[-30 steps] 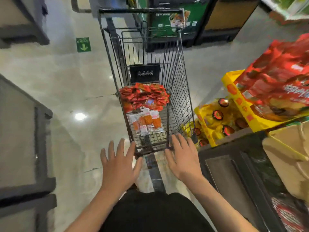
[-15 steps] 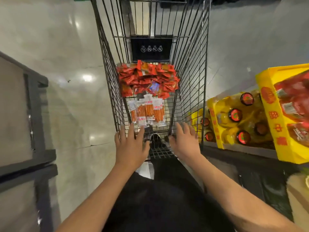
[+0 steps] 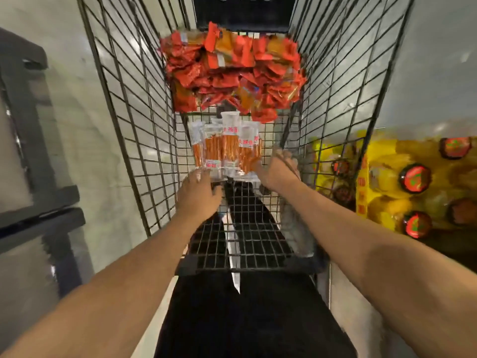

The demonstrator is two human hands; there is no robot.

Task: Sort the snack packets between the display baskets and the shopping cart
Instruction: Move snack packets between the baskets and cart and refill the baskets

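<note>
A black wire shopping cart (image 3: 134, 120) fills the middle of the view. At its far end lies a heap of red and orange snack packets (image 3: 232, 71). Nearer to me, several clear packets of orange sticks (image 3: 227, 148) lie fanned on the cart floor. Both my arms reach into the cart. My left hand (image 3: 198, 195) has its fingertips at the near left corner of the clear packets. My right hand (image 3: 278, 169) is at their right edge; motion blur hides whether its fingers hold them.
Yellow cartons of red-capped bottles (image 3: 387, 182) stand on the floor close to the cart's right side. A dark shelf frame (image 3: 33, 151) stands at the left, with pale glossy floor between. A black sign plate (image 3: 242, 14) closes the cart's far end.
I have leaned in over the cart. Both hands moved forward from the cart's near rim down to the clear packets of orange sticks.
</note>
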